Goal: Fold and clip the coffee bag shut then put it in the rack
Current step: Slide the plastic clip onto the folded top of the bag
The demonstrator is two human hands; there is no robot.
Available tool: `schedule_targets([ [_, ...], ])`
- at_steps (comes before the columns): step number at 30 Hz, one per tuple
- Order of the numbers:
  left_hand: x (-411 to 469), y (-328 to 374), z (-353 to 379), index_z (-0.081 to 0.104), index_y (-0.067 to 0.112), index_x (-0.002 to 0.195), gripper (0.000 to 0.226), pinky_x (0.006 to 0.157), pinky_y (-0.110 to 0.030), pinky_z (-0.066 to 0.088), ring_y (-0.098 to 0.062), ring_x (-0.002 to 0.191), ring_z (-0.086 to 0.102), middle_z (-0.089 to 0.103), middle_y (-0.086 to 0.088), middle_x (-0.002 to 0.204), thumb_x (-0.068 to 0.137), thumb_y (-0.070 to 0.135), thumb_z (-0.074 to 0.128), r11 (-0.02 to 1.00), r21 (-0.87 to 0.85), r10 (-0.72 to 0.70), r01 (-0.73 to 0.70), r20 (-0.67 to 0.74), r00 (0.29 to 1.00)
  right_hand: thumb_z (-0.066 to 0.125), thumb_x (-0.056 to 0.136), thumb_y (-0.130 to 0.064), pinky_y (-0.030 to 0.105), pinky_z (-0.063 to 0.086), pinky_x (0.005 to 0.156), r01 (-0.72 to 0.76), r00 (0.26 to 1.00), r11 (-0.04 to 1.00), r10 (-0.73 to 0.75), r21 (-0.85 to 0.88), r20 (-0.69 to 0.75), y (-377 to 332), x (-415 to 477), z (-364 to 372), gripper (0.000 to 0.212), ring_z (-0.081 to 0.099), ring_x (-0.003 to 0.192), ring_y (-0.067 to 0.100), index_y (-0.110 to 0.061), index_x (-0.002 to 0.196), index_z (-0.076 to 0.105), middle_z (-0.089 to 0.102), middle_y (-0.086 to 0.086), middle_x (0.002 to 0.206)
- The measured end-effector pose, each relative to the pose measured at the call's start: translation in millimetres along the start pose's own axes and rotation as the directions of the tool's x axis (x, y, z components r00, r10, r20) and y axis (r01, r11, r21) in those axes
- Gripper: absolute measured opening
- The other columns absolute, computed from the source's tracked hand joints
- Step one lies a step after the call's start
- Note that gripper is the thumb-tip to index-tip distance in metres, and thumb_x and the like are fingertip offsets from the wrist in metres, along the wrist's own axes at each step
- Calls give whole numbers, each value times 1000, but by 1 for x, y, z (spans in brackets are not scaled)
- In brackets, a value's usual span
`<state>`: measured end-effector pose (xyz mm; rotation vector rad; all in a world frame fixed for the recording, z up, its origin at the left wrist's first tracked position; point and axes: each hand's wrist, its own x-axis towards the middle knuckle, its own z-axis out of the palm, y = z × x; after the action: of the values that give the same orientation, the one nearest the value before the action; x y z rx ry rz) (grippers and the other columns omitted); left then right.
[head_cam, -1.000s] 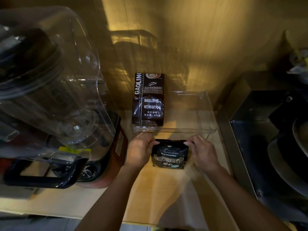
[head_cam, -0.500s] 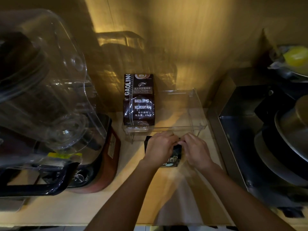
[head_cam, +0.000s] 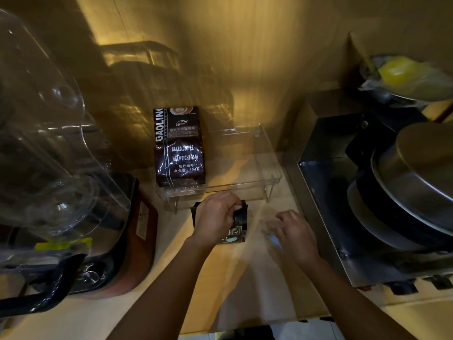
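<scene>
A small black coffee bag [head_cam: 236, 230] lies on the wooden counter just in front of the clear plastic rack [head_cam: 267, 177]. My left hand [head_cam: 215, 218] covers the bag's upper part and pinches its folded top edge. Off the bag, to its right, my right hand [head_cam: 293, 231] hovers low over the counter with fingers spread; it is blurred. A pale, blurred thing shows under its fingers; I cannot tell what it is. A larger dark brown coffee bag [head_cam: 180, 148] stands upright in the left part of the rack.
A blender with a big clear jug [head_cam: 46, 143] on a red-brown base [head_cam: 137, 231] stands at the left. A steel appliance [head_cam: 326, 192] with a round metal lid [head_cam: 421, 165] fills the right. A wrapped yellow object [head_cam: 397, 72] sits far right. The wall is close behind the rack.
My right hand has let go of the small bag's top and moved right, away from it. My left hand stays on the folded top. The view has tilted slightly.
</scene>
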<state>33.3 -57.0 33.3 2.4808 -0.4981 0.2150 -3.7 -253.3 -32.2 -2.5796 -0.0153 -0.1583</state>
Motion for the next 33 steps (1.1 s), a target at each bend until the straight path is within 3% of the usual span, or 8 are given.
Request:
schedule_targets([
  [5, 0, -1, 2, 65, 12, 78, 6, 65, -26, 37, -24, 77, 60, 69, -5, 79, 81, 9, 62, 1000, -14, -25, 25, 8, 1000, 66, 76, -28, 37, 39, 82, -164, 975, 981, 177, -105, 132, 26, -17, 14, 37, 52, 98, 31, -9, 106, 53, 56, 13, 109],
  [8, 0, -1, 3, 65, 12, 77, 6, 64, -25, 34, -23, 77, 59, 69, -4, 79, 82, 9, 62, 999, -16, -42, 42, 10, 999, 62, 75, -34, 36, 39, 79, -146, 966, 974, 178, -173, 187, 34, -28, 21, 31, 51, 95, 28, -13, 97, 52, 55, 9, 104],
  [14, -2, 0, 3, 63, 13, 78, 6, 64, -26, 35, -22, 77, 58, 67, -3, 79, 82, 9, 62, 998, -13, -56, 56, 7, 998, 56, 79, -21, 35, 36, 77, -109, 966, 958, 166, -265, 201, 45, -39, 29, 11, 52, 90, 26, -13, 88, 55, 57, 8, 97],
  [17, -4, 2, 2, 59, 16, 80, 14, 63, -24, 31, -20, 75, 55, 65, -2, 78, 79, 3, 61, 998, -18, -60, 59, -24, 998, 54, 82, -20, 37, 38, 78, -157, 965, 962, 197, -224, 171, 41, -36, 27, 10, 55, 87, 28, -14, 90, 53, 58, 8, 95],
  [20, -4, 5, -2, 57, 17, 74, 27, 56, -22, 23, -25, 65, 52, 57, -5, 67, 67, -10, 52, 996, 82, 20, -21, 8, 1000, 52, 81, -12, 38, 43, 71, -245, 959, 969, 249, -42, 136, 31, -26, 16, 6, 57, 79, 32, -12, 87, 51, 58, 10, 91],
  [25, 1, 4, -3, 67, 17, 74, 35, 55, -29, 26, -29, 65, 52, 54, -9, 67, 59, -14, 58, 987, 156, 22, -36, 91, 996, 54, 85, -3, 35, 41, 66, -63, 991, 978, 38, 198, 130, 19, -12, -8, 8, 55, 79, 27, -7, 91, 53, 55, 9, 90],
  [29, 1, 2, 0, 66, 16, 87, 36, 63, -29, 28, -29, 76, 53, 58, -8, 77, 65, -10, 56, 983, 168, 48, -68, 120, 992, 54, 87, -10, 35, 41, 65, 100, 994, 976, -107, 194, 27, 3, -7, -17, 9, 56, 76, 26, -7, 95, 57, 61, 11, 90],
  [33, -1, -3, -2, 60, 21, 97, 20, 69, -23, 23, -20, 86, 49, 57, -1, 88, 78, 24, 59, 991, 93, 80, -95, 159, 984, 55, 87, -13, 37, 46, 62, 227, 973, 959, -231, 168, 7, -11, -3, -23, 10, 57, 72, 27, -9, 95, 58, 62, 10, 87],
])
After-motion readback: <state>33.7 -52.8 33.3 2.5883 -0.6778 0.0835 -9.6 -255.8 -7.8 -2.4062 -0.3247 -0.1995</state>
